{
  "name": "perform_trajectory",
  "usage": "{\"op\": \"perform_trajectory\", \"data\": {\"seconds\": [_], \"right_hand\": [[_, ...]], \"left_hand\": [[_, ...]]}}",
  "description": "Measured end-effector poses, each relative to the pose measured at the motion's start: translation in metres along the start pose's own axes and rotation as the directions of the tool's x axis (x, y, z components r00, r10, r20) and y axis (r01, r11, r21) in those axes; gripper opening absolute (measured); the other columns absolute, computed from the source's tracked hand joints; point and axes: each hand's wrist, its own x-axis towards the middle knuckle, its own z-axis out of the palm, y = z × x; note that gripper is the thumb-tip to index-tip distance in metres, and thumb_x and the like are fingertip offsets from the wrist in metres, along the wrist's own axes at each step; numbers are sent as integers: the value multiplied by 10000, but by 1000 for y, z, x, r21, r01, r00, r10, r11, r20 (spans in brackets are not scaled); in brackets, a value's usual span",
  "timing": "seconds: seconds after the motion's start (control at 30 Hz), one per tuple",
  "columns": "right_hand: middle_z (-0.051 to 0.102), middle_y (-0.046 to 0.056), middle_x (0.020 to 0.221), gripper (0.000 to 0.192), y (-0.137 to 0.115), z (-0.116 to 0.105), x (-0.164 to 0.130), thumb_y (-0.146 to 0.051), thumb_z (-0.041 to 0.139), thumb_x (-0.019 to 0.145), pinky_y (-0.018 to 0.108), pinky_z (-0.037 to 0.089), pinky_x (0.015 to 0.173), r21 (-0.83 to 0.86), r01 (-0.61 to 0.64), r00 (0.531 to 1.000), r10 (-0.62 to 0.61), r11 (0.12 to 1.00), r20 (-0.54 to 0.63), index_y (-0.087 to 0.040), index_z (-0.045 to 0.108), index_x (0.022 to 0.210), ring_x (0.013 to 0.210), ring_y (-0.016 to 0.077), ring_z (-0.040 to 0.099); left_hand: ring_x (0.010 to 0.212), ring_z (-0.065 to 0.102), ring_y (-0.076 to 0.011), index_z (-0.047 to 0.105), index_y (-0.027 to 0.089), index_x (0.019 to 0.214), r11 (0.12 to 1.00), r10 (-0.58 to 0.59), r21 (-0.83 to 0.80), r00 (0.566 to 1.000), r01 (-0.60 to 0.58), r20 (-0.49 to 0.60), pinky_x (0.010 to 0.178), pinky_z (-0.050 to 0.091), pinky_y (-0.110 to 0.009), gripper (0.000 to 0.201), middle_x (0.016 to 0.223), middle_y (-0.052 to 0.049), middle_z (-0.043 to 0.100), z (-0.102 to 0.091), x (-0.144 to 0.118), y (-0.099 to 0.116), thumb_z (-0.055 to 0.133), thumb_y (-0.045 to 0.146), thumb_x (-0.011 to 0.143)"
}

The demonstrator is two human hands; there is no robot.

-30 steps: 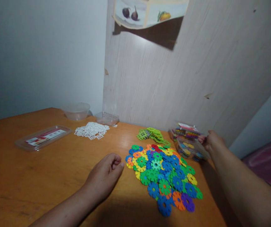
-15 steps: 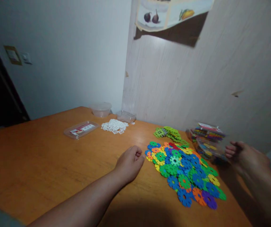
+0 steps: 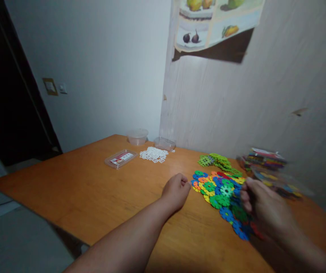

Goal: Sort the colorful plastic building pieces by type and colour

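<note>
Because the right hand (image 3: 261, 201) partly hides the piled discs (image 3: 221, 189), a low sweep could scatter them; its fingers' state I cannot tell, the left hand's (image 3: 176, 191) curl together.

Fruit poster (image 3: 215, 22) and switches (image 3: 49, 87) suggest a home.
</note>
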Motion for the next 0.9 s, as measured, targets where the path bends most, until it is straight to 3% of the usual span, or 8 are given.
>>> {"op": "perform_trajectory", "data": {"seconds": [0.1,0.17,0.23,0.33,0.5,0.67,0.9], "right_hand": [[473,-30,527,497,-12,44,-36,-624,419,944,248,323,440,-37,-4,973,13,999,230,-226,478,652,477,127,420],[426,-46,566,475,-13,73,-53,-610,408,955,254,331,481,2,70,956,-68,998,286,-236,424,663,522,131,407],[432,-40,622,440,-8,97,-62,-576,416,965,265,342,536,-8,214,916,-198,977,349,-239,401,683,588,143,417],[468,-24,621,425,3,118,-65,-518,394,988,277,328,565,-156,382,870,-297,911,393,-241,392,667,606,158,452],[543,0,654,375,16,121,-61,-455,334,1021,291,305,588,-310,523,817,-362,794,449,-242,422,724,625,178,500],[539,8,689,371,21,118,-58,-471,317,1028,306,345,628,-237,487,827,-356,841,435,-250,407,743,666,195,508],[504,1,693,392,24,114,-56,-503,331,1021,324,338,629,-197,494,801,-356,847,481,-250,405,731,666,200,486]], "left_hand": [[702,557,-140,609,195,799,998,-2,-57,1000,0,-30,600,378,-236,131,751,-2,631,0,4,-2,556,306,845],[689,554,-137,603,192,782,994,1,-109,999,-7,-53,610,392,-235,134,723,3,620,-1,8,-3,559,301,846],[683,559,-138,599,191,768,987,-8,-163,997,-4,-74,622,409,-237,135,698,5,614,-1,11,-4,570,300,841],[673,569,-148,599,195,764,975,-45,-220,996,26,-82,626,430,-246,126,659,8,604,-2,15,-5,585,302,829],[663,560,-148,595,198,763,971,-71,-236,992,45,-105,623,423,-249,116,634,14,578,-1,17,-7,576,298,820],[674,537,-140,581,190,747,972,-54,-236,987,18,-149,622,396,-252,137,685,4,586,2,17,-9,544,289,835],[654,494,-130,557,188,727,963,-79,-268,979,27,-186,590,355,-244,162,673,12,556,4,19,-14,558,302,842]]}}
